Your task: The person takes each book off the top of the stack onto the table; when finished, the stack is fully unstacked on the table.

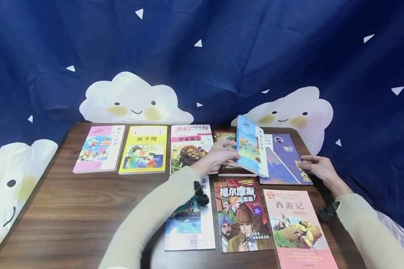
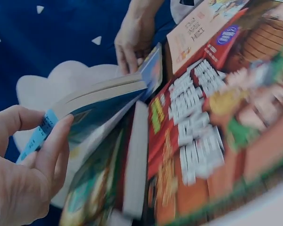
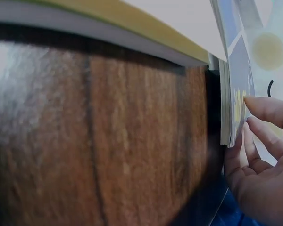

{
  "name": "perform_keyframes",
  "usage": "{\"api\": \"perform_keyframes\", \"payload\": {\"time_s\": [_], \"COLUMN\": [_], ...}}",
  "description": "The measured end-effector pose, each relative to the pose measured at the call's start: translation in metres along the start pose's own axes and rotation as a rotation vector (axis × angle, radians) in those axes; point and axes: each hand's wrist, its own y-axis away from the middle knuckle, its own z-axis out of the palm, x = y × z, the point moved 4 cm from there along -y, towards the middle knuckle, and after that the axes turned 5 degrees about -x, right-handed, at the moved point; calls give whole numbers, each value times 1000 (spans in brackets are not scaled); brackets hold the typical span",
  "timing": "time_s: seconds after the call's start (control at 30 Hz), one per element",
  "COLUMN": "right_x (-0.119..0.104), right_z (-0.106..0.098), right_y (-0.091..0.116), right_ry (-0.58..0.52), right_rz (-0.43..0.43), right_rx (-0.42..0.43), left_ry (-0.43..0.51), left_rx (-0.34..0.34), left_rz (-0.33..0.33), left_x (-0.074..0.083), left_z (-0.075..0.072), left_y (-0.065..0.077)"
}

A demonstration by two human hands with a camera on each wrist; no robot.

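Observation:
My left hand [image 1: 223, 155] pinches a light-blue paperback book [image 1: 249, 144] by its spine edge, thumb on one side and fingers on the other. That book is tilted up, overlapping a dark red and green book [image 2: 96, 176] and a purple-blue book [image 1: 282, 160]. At the right side of the purple-blue book, my right hand [image 1: 318, 170] grips the edge. In the right wrist view its thumb [image 3: 264, 109] lies on the cover and the other fingers curl at the edge. The sleeve of my left arm partly covers a blue-and-white book [image 1: 190, 228].
Along the back row lie a pink book [image 1: 97, 149], a yellow book [image 1: 144, 149] and a lion-cover book [image 1: 190, 149]. Nearer me are a detective-cover book [image 1: 244, 216] and a pink Journey book [image 1: 301, 228]. The wooden table [image 1: 87, 209] meets a dark blue curtain [image 1: 222, 74] behind.

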Motion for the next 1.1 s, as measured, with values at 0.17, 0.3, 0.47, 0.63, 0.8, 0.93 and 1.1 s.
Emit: {"api": "perform_keyframes", "payload": {"time_s": [0.17, 0.3, 0.47, 0.63, 0.8, 0.93, 1.1], "right_x": [1, -1, -2, -1, -2, -3, -5], "right_z": [1, 1, 0, 2, 3, 3, 2], "right_y": [0, 1, 1, 1, 0, 1, 2], "right_ry": [33, 25, 25, 18, 29, 24, 34], "right_rz": [-1, 0, -1, 0, 4, 0, 1], "right_rx": [-11, -14, -5, -11, -5, -3, -6], "left_ry": [-20, -38, -114, -186, -180, -137, -63], "left_rx": [-8, -11, -10, -9, -19, -61, -114], "left_rz": [22, 56, 82, 118, 142, 159, 107], "left_x": [12, 20, 23, 15, -9, -29, -56], "left_z": [-37, -69, -108, -151, -194, -220, -246], "left_y": [38, 75, 132, 198, 263, 302, 339]}}
